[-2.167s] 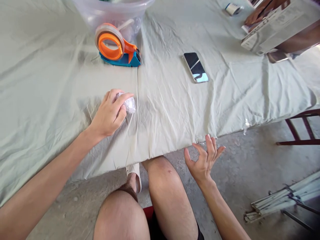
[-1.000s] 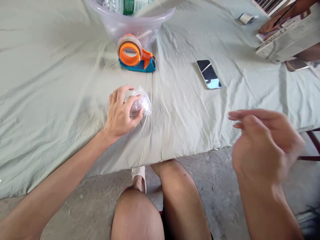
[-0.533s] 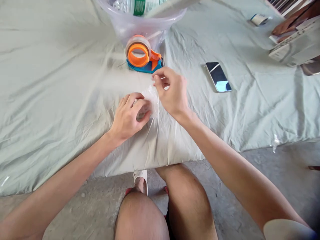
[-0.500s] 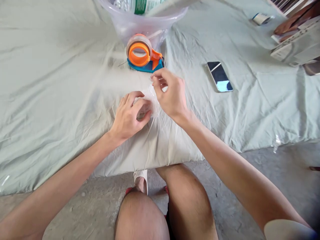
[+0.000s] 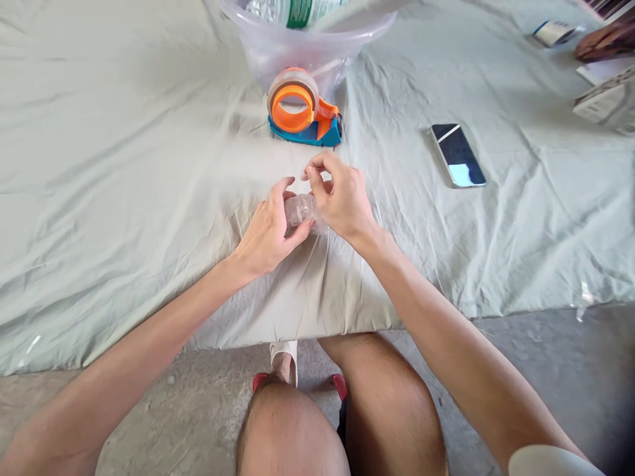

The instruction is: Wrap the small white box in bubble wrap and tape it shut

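A small bundle in clear, crinkled plastic wrap point(image 5: 301, 210) lies on the cloth near the front edge. My left hand point(image 5: 268, 228) curves around its left side, thumb along the near side and fingers at the far side. Whatever is inside the wrap cannot be made out. Just right of and above the bundle, my right hand point(image 5: 342, 195) is closed in a pinch, thumb against forefinger. What the pinch holds is too thin or clear to tell. Beyond both hands stands an orange and blue tape dispenser point(image 5: 305, 112) with a roll of tape.
Behind the dispenser is a translucent plastic tub point(image 5: 317, 39) with a green-labelled bottle point(image 5: 300, 12). A phone point(image 5: 457, 155) lies to the right on the grey-green cloth point(image 5: 149, 145). Farther right are a small white roll point(image 5: 553, 33) and a box point(image 5: 608, 102).
My left hand has turned the wrapped bundle and shows more of it, with its fingers farther around it. My right hand stays pinched and has come closer to the bundle. The view has shifted slightly left.
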Tool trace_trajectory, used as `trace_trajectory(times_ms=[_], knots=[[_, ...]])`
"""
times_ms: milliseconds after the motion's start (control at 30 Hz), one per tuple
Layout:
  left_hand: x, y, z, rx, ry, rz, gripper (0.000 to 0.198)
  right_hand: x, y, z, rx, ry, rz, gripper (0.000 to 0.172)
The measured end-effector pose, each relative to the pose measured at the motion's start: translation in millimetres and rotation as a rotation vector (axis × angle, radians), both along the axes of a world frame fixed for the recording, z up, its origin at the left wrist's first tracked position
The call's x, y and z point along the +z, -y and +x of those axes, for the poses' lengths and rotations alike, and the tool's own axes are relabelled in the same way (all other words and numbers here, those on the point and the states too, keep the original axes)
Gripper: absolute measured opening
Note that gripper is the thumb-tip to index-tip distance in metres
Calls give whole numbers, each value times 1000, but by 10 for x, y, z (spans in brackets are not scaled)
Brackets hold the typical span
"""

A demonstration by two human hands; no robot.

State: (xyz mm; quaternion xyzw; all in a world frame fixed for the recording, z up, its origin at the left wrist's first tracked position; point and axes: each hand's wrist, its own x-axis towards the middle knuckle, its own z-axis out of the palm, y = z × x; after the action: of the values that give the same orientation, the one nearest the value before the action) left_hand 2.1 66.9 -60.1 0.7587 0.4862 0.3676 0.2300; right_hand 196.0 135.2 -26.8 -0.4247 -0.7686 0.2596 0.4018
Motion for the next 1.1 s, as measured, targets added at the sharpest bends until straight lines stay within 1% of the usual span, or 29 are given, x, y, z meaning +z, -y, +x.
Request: trace_trajectory(times_ms=[100, 267, 400, 500, 600, 767, 867, 967, 1100], knots=[[-17, -7, 5, 6, -53, -13, 82, 58, -1, 21, 38, 44, -14, 19], [29, 14, 17, 2, -130, -46, 82, 129, -22, 18, 82, 102, -57, 18], [22, 0, -1, 29, -106, -90, 89, 169, -30, 9, 112, 109, -102, 23], [5, -24, -17, 52, -65, -139, 94, 191, -19, 12, 115, 108, -129, 24], [23, -32, -20, 65, -36, -174, 89, 188, -15, 21, 120, 101, -152, 23], [114, -8, 3, 61, -40, -191, 68, 138, -36, 32, 141, 53, -137, 21], [137, -5, 7, 75, -55, -194, 58, 114, -36, 34, 141, 47, -125, 20], [125, -24, -4, 96, -50, -203, 56, 98, -19, 37, 135, 50, -111, 18], [131, -76, -23, 83, -48, -222, 60, 79, -9, 51, 105, 73, -59, 16]])
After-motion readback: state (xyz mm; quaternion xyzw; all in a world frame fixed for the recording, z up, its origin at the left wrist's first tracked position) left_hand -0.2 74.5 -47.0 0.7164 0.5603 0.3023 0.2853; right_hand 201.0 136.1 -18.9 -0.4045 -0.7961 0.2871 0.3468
